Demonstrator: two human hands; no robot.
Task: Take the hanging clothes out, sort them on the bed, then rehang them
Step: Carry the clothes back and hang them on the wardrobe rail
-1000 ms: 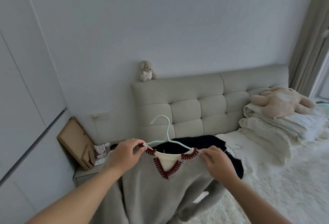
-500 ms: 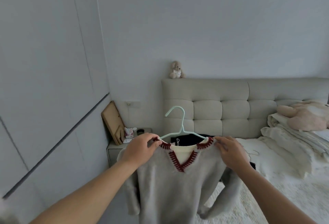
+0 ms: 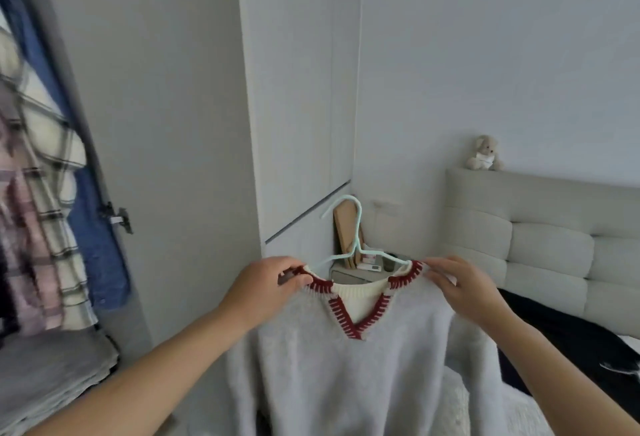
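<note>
The view has swung left since the earlier frames: the open wardrobe [image 3: 52, 158] with hanging plaid and blue clothes now fills the left edge, and the bed's headboard [image 3: 540, 245] has slid to the right edge, with the small teddy bear [image 3: 484, 153] on top of it. The grey sweater [image 3: 346, 366] with its red-trimmed V-neck hangs on the pale green hanger [image 3: 356, 235], as before, between the hands. The left hand [image 3: 263, 288] pinches the sweater's left shoulder at the collar; the right hand [image 3: 464, 288] pinches the right shoulder. The nightstand [image 3: 349, 274] shows behind the hanger.
</note>
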